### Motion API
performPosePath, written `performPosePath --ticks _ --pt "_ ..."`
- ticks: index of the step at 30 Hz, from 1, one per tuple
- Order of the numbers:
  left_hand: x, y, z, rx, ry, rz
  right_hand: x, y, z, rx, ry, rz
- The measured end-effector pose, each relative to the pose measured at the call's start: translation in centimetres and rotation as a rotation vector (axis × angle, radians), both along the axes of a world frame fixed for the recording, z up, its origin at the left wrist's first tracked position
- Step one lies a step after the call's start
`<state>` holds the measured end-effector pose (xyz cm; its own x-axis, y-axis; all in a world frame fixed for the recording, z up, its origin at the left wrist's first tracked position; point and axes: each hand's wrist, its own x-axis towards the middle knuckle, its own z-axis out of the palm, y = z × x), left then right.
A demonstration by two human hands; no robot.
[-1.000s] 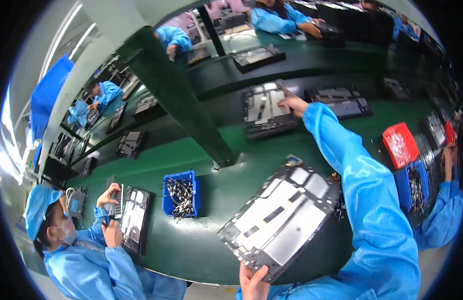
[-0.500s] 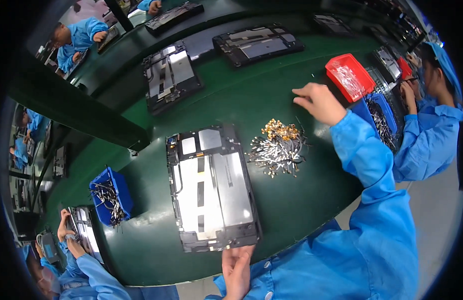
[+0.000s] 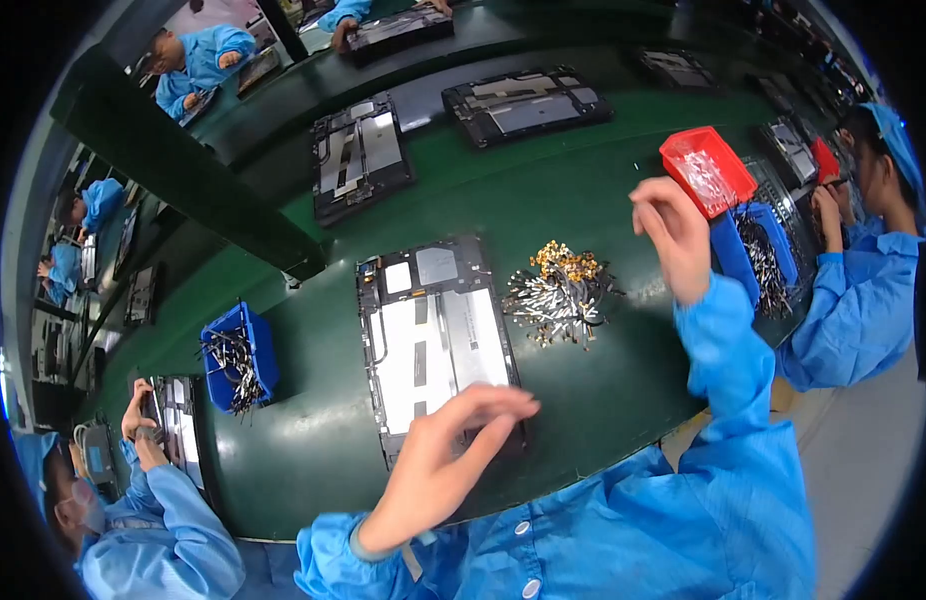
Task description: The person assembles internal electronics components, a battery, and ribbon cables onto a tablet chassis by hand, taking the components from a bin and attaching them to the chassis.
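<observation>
Over the near end of a flat black-framed device chassis [image 3: 463, 330] with silver-white panels, my left hand [image 3: 443, 455] hovers with thumb and fingers apart, holding nothing I can see. My right hand [image 3: 678, 240] is raised left of the red bin [image 3: 738, 185], its fingers curled and the thumb close to the index fingertip. Anything small pinched there cannot be made out. Between the chassis and my right hand lies a loose pile of short black cables [image 3: 561, 295] with gold and silver ends.
Cables fill a blue bin [image 3: 723, 245] on the right and another blue bin [image 3: 266, 355] on the left. Two more chassis [image 3: 363, 155] [image 3: 528, 105] lie toward the back. A green post [image 3: 203, 170] rises at left. Co-workers sit on both sides [image 3: 853, 300] [image 3: 163, 540].
My left hand has left the chassis's near edge and come up over it. My right hand has shifted right, turning its fingers upward. The whole view has also shifted a little.
</observation>
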<state>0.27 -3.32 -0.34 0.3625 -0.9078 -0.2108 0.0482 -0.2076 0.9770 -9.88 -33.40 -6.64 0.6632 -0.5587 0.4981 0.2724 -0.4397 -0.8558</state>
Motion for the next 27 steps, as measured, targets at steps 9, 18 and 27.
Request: performPosePath --ticks 9,18,27 --pt "-1.6 -2.9 1.4 -0.130 0.028 -0.135 -2.0 8.8 2.9 0.088 -0.303 0.096" --pt "-0.2 -1.2 0.8 -0.155 0.724 -0.247 -2.3 10.1 4.8 -0.630 -0.223 0.000" --pt "8.1 9.0 -1.6 0.103 -0.664 0.511 -5.5 -4.0 -4.5 -0.677 0.379 -0.160"
